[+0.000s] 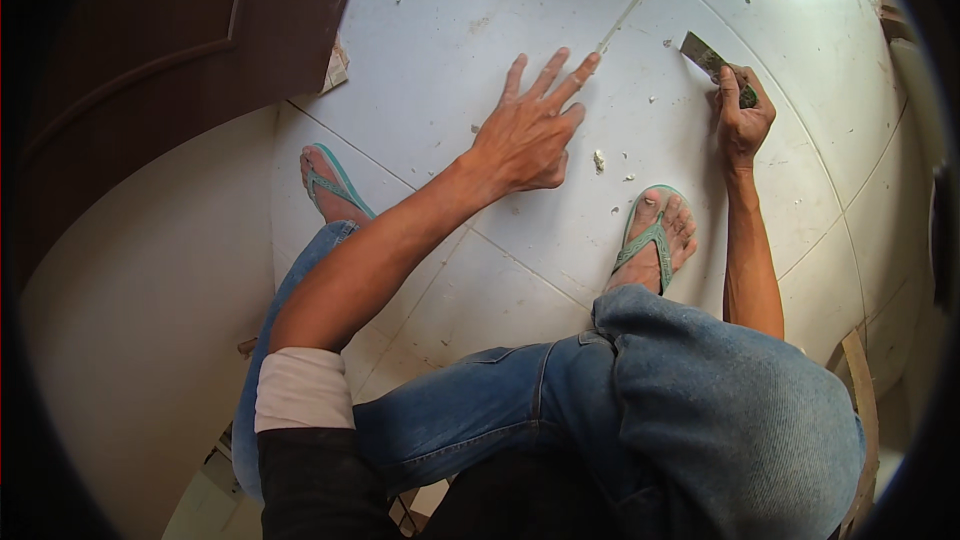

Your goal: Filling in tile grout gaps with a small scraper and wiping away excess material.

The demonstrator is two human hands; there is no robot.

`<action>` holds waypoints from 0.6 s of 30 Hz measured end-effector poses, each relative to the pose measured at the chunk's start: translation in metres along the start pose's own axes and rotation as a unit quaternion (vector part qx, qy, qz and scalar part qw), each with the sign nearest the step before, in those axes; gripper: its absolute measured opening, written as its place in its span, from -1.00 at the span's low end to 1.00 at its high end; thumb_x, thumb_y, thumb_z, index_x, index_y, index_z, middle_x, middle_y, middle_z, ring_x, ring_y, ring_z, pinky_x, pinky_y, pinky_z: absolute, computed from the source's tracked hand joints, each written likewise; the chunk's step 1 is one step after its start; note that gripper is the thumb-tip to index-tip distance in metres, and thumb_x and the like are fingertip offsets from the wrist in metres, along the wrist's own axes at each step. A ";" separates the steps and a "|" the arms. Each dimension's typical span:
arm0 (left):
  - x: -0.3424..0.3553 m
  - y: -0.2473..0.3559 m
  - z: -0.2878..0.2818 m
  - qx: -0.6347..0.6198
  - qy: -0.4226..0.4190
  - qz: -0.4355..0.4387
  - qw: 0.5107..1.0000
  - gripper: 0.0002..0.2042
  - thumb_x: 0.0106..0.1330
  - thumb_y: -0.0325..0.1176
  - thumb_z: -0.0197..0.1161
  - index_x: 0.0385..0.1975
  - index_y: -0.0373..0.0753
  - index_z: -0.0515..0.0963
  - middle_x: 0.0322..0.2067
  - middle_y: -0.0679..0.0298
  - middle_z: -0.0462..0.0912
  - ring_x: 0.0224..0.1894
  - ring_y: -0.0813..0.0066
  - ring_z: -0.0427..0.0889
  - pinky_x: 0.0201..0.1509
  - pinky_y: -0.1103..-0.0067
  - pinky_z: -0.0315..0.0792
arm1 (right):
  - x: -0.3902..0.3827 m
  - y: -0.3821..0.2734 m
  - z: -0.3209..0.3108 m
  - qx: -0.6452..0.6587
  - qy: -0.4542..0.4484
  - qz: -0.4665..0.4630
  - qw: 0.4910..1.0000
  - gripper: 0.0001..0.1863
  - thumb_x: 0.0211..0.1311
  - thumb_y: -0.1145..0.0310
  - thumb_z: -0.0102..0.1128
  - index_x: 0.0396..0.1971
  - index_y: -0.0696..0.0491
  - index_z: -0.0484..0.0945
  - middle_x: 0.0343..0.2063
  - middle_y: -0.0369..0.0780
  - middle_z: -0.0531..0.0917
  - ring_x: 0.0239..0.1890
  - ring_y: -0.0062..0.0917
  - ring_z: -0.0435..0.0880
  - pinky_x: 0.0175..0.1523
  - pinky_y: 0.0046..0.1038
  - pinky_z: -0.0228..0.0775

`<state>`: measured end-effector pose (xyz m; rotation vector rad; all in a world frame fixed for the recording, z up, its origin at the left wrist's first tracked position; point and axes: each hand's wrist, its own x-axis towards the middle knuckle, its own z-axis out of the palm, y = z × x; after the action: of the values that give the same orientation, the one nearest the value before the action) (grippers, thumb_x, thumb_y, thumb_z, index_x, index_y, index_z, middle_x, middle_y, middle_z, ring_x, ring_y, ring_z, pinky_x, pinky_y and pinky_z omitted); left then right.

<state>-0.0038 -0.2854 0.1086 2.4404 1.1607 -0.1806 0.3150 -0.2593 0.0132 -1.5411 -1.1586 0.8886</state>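
Observation:
My left hand (532, 130) is stretched over the white tiled floor (480, 10) with its fingers spread. One fingertip is at the grout line (632, 8) between two tiles; I cannot tell whether it touches. To the right, my right hand (745, 125) grips a putty knife (705, 55). Its flat, stained metal blade points up and to the left, close to the floor, and the fingers partly hide its handle. Small pale crumbs of debris (599, 161) lie on the tiles between my hands.
My feet in green flip-flops (650, 245) are on the tiles below my hands. A dark brown panelled door (170, 70) is at the upper left, beside a white wall (150, 210). A wooden piece (858, 390) stands at the lower right.

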 end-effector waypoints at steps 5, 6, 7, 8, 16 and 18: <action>0.007 -0.001 0.010 0.046 -0.058 -0.015 0.997 -0.77 -0.04 -0.39 0.26 -0.38 -0.38 0.63 0.71 0.06 0.01 0.74 -0.06 -0.10 0.64 -0.38 -0.13 | -0.001 0.000 -0.002 0.000 -0.015 0.022 1.000 -0.79 0.54 0.35 0.34 -0.28 0.18 0.70 -0.50 -0.42 0.65 -0.50 -0.79 0.47 -0.37 -0.63 0.29; -0.001 0.003 0.011 0.049 -0.058 -0.014 0.997 -0.78 -0.04 -0.39 0.26 -0.40 -0.37 0.63 0.70 0.06 0.03 0.74 -0.06 -0.08 0.64 -0.38 -0.16 | -0.002 -0.001 -0.001 -0.001 -0.014 0.015 1.000 -0.79 0.54 0.35 0.34 -0.28 0.18 0.70 -0.51 -0.42 0.64 -0.50 -0.79 0.47 -0.37 -0.63 0.29; -0.009 0.007 0.011 0.052 -0.057 -0.012 0.997 -0.78 -0.04 -0.38 0.27 -0.41 -0.36 0.64 0.70 0.05 0.05 0.74 -0.05 -0.07 0.64 -0.38 -0.18 | -0.002 -0.003 -0.003 -0.003 -0.011 0.007 1.000 -0.80 0.54 0.35 0.34 -0.28 0.18 0.70 -0.51 -0.42 0.64 -0.50 -0.79 0.47 -0.37 -0.63 0.28; -0.019 0.009 0.016 0.054 -0.056 -0.011 0.997 -0.78 -0.04 -0.38 0.27 -0.41 -0.36 0.64 0.70 0.05 0.05 0.74 -0.05 -0.07 0.64 -0.38 -0.18 | -0.002 -0.003 -0.003 -0.002 -0.011 0.006 1.000 -0.80 0.54 0.35 0.34 -0.28 0.18 0.70 -0.51 -0.42 0.64 -0.50 -0.79 0.47 -0.37 -0.63 0.28; 0.021 -0.005 -0.001 0.016 0.036 -0.004 0.999 -0.78 -0.01 -0.43 0.25 -0.34 -0.32 0.61 0.67 0.01 0.12 0.73 -0.05 -0.03 0.61 -0.40 -0.15 | -0.001 0.003 -0.003 -0.002 -0.004 0.003 1.000 -0.80 0.54 0.36 0.34 -0.27 0.18 0.71 -0.52 -0.42 0.63 -0.49 -0.79 0.47 -0.38 -0.63 0.27; 0.044 -0.013 0.000 0.071 0.023 0.006 0.997 -0.79 0.01 -0.44 0.22 -0.34 -0.35 0.61 0.69 -0.01 0.05 0.73 -0.08 -0.06 0.60 -0.43 -0.15 | -0.001 0.000 0.004 0.004 -0.008 0.007 1.000 -0.80 0.54 0.35 0.34 -0.27 0.18 0.71 -0.52 -0.42 0.63 -0.50 -0.78 0.47 -0.38 -0.63 0.27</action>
<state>0.0139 -0.2473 0.0911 2.5873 1.1886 -0.2106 0.3112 -0.2591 0.0126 -1.5396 -1.1560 0.9144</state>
